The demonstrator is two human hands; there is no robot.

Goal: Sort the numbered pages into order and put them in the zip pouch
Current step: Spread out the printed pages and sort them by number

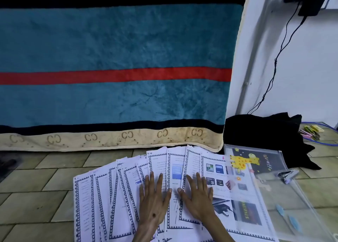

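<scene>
Sorting is looking barely begun, judging from the single head view. White printed pages with blue patterned borders (128, 196) are lying fanned out in an overlapping arc on the tiled floor (45, 186), just in front of the hanging edge of a teal blanket with red and dark stripes (109, 49). Both hands are lying flat on the fan with fingers straight and spread, grasping nothing: the left hand (155, 203) is pressing on the middle sheets and the right hand (199, 199) is pressing just beside it, towards the right end of the fan.

The clear plastic zip pouch with a yellow giraffe picture (259, 170) is lying on the floor at the right end of the fan, its near-left part overlapping the rightmost page, which is showing through it. No page appears to be inside it yet, so ordering the sheets, squaring them into a stack and slipping them in all seem to be left.

A pink handwritten "8" (223, 157) is showing at the top corner of the rightmost page; the numbers on the other pages are either covered by overlapping sheets or too small to read, so I cannot tell whether the fan is already in order. The lower parts of the pages and both forearms are running out of the bottom of the frame. The pouch's zip state is unclear through the glare. A small stapler-like tool (287, 175) is resting on the pouch's far right part, and a black cloth heap (265, 132) is lying behind it.
</scene>
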